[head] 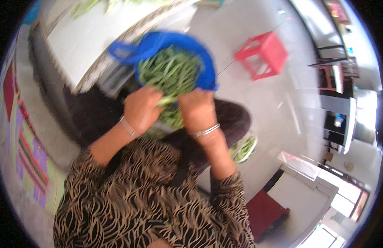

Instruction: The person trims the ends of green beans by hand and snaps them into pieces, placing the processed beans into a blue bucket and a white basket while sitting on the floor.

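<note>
Green leafy vegetable stalks (171,69) fill a blue plastic basket (207,62) in front of my knees. My left hand (143,108) is closed around the left end of a pale green stalk bunch (167,99) at the basket's near edge. At the bunch's right end is my right hand (197,108), its fingers curled in; blur hides the exact grip. More greens (171,117) lie below the hands, between my legs. Both wrists wear silver bangles.
A white-topped table (95,40) with greens on it stands at upper left. Beyond the basket, on the tiled floor, is a red plastic stool (266,54). A white-rimmed container of greens (245,148) sits beside my right knee.
</note>
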The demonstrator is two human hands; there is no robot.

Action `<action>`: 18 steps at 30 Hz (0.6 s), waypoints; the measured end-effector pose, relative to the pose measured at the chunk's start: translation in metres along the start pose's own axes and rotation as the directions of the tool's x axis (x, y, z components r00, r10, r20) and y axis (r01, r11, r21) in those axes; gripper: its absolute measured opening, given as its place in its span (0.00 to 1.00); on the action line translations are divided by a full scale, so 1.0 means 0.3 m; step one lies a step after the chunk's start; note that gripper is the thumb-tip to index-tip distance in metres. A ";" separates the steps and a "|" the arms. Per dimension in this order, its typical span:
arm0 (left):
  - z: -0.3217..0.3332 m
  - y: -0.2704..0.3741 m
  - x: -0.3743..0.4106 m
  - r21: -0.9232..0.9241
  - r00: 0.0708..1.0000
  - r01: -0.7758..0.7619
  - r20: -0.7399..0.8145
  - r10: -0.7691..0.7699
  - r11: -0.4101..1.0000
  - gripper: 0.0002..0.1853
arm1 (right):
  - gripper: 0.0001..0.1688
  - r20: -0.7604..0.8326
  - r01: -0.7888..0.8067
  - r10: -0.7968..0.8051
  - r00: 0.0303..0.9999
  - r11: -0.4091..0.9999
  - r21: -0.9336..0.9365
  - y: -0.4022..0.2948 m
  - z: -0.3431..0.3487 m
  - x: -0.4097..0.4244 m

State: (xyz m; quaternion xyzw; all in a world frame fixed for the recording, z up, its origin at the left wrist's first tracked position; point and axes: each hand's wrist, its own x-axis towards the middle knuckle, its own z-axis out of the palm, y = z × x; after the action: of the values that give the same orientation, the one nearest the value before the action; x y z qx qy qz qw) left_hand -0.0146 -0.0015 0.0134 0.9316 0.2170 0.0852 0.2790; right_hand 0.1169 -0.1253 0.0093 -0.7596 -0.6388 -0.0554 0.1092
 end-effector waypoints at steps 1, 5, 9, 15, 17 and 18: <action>0.011 -0.007 -0.004 0.002 0.999 -0.015 -0.046 0.015 1.000 0.13 | 0.03 0.017 -0.001 0.001 1.000 1.000 0.002 0.002 0.011 0.000; 0.012 0.010 0.015 -0.009 1.000 0.021 -0.015 -0.022 1.000 0.12 | 0.04 -0.022 -0.058 0.060 0.998 0.993 0.100 -0.016 0.038 0.003; 0.024 -0.007 0.035 -0.055 0.998 0.064 0.001 -0.064 0.996 0.12 | 0.06 -0.225 -0.146 0.193 0.955 0.967 0.208 -0.029 0.100 0.015; 0.013 -0.006 0.060 -0.311 0.984 0.161 -0.020 -0.176 0.937 0.13 | 0.07 -0.149 -0.326 0.614 0.775 0.591 0.738 -0.076 0.172 0.017; 0.020 -0.011 0.061 -0.363 0.981 0.163 -0.038 -0.189 0.918 0.13 | 0.09 -0.047 -0.351 0.685 0.727 0.430 0.832 -0.075 0.197 0.026; 0.027 -0.015 0.057 -0.384 0.977 0.177 -0.040 -0.208 0.906 0.13 | 0.10 0.006 -0.375 0.708 0.706 0.367 0.852 -0.080 0.206 0.033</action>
State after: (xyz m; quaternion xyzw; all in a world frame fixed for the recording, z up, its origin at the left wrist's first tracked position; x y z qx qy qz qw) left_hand 0.0015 0.0056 0.0049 0.8300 0.2986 0.1349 0.4514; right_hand 0.0916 -0.0972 -0.0463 -0.7671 -0.2645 0.1404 0.5674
